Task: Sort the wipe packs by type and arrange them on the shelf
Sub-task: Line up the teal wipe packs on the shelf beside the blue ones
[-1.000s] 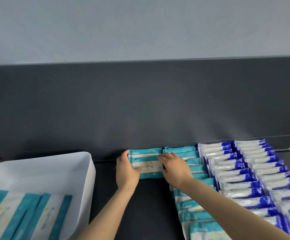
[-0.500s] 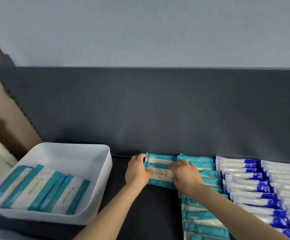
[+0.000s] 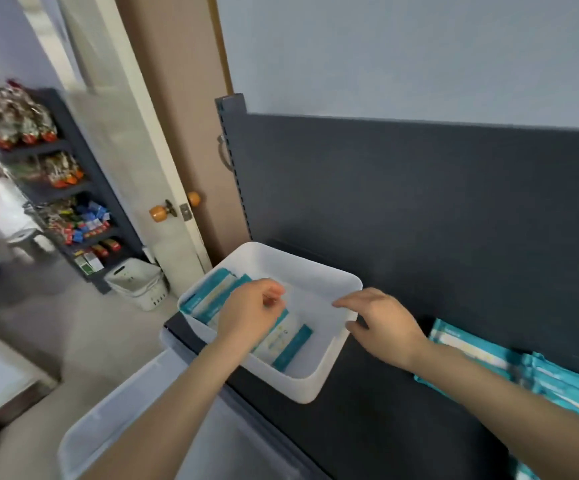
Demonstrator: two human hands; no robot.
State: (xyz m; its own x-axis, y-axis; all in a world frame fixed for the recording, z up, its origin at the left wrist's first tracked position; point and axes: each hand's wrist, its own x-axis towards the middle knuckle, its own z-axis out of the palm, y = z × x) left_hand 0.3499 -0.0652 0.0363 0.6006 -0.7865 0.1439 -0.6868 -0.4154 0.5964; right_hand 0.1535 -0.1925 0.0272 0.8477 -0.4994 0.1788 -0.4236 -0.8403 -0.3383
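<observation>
Both your hands left the shelved teal packs [image 3: 471, 355] for the white bin [image 3: 319, 382], so next pack's up. Left hand [image 3: 251, 310] curls over the bin's packs [image 3: 281, 341], grip unclear; right hand [image 3: 381, 323] open, empty, at the rim.

You have teal-and-white wipe packs [image 3: 282, 342] lying flat inside the white bin [image 3: 315, 388] at the left end of the dark shelf [image 3: 385, 427]. To your right, more teal packs [image 3: 471, 356] lie overlapping on that shelf.
</observation>
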